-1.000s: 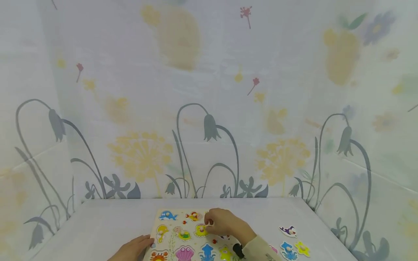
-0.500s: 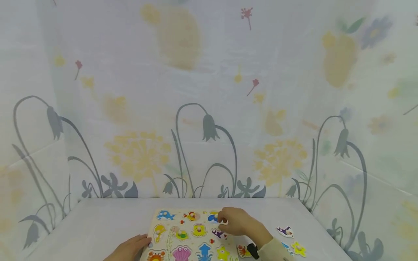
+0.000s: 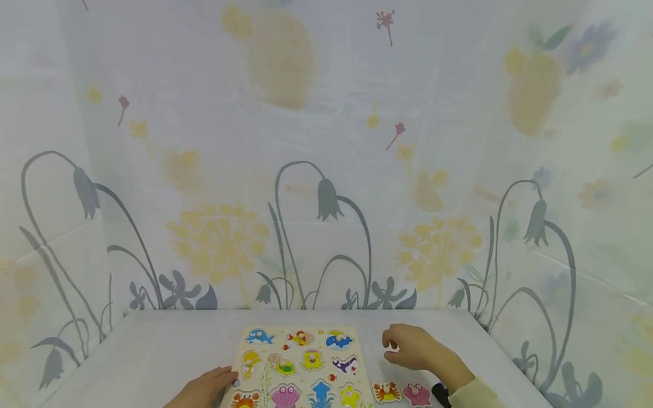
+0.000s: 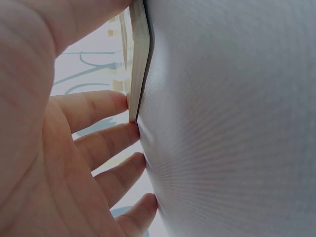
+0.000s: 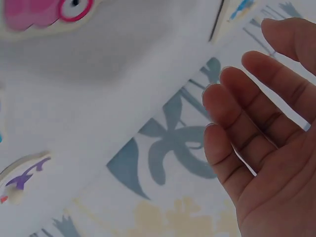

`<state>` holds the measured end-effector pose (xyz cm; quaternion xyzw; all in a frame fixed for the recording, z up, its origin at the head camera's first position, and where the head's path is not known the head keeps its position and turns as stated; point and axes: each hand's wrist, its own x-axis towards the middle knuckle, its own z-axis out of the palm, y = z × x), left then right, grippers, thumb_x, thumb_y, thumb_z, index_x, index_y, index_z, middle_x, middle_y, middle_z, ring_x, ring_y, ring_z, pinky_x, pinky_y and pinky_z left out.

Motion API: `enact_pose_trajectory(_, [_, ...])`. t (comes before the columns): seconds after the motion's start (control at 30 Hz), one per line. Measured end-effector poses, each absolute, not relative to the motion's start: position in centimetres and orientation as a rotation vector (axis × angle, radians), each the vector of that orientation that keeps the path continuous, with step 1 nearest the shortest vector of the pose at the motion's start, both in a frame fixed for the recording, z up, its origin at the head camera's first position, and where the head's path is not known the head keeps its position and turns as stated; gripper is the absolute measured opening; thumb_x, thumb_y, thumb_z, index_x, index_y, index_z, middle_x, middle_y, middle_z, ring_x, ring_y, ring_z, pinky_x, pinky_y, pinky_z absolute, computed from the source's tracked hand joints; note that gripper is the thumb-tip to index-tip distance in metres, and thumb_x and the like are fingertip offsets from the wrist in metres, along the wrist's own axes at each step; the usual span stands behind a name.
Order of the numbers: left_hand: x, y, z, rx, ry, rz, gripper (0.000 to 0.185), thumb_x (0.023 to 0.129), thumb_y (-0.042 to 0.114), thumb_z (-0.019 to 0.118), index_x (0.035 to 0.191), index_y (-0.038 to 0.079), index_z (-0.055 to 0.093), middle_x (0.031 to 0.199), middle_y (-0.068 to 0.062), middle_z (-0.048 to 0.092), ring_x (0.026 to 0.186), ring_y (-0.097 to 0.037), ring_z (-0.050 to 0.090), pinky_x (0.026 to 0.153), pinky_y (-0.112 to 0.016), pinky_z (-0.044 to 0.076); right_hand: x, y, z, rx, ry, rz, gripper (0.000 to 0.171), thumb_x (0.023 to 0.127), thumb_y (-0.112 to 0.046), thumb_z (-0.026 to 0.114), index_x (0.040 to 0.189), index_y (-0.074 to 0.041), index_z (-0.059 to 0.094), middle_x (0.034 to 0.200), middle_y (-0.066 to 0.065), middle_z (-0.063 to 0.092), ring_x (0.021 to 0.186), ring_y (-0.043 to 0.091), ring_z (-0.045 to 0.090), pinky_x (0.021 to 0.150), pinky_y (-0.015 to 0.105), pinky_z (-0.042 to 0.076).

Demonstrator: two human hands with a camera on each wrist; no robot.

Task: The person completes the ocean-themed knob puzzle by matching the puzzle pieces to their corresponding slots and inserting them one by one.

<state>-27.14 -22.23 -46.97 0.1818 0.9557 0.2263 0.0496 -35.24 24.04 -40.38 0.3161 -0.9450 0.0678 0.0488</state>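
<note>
A wooden sea-animal puzzle board (image 3: pixel 298 362) lies flat on the white table (image 3: pixel 153 351), with several coloured pieces set in it. My left hand (image 3: pixel 211 385) rests at the board's left edge. In the left wrist view its straight fingers (image 4: pixel 101 106) touch the board's rim (image 4: pixel 138 59). My right hand (image 3: pixel 405 347) hovers over the table just right of the board, fingers (image 5: pixel 247 94) relaxed and holding nothing. An orange crab piece (image 3: pixel 386 391) and a pink piece (image 3: pixel 416 394) lie loose below that hand.
Flower-printed fabric walls (image 3: pixel 326 170) close in the table at the back and both sides. In the right wrist view a purple piece (image 5: pixel 22 180) and a pink piece (image 5: pixel 44 11) lie on the table surface.
My right hand has left the board's upper right area and moved right, off the board, uncovering a blue piece and a purple piece there. The left hand has stayed at the edge.
</note>
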Motion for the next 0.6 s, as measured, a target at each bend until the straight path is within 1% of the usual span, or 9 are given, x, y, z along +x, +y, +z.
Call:
enact_pose_trajectory(0.27, [-26.9,-21.9,-46.8,0.497,2.914,0.692,0.087,0.068,0.062,0.075,0.126,0.001,0.056,0.131,-0.02,0.053,0.121,-0.048,0.046,0.093,-0.068,0.04,-35.1,28.9,-40.1,0.927,-2.882,0.232,0.015,0.081,-0.026,0.074,0.086,-0.018,0.063,0.076,-0.01,0.051,0.066,0.005,0.044,0.055,0.029,0.04])
enact_pose_trajectory(0.6, [-26.7,-21.8,-46.5,0.457,2.907,0.685,0.087,0.068,0.062,0.075,0.127,0.002,0.056,0.13,-0.02,0.053,0.12,-0.047,0.047,0.093,-0.068,0.04,-35.2,33.5,-40.8,0.727,-2.971,0.34,0.014,0.081,-0.025,0.073,0.085,-0.016,0.063,0.076,-0.009,0.05,0.068,0.01,0.044,0.055,0.031,0.039])
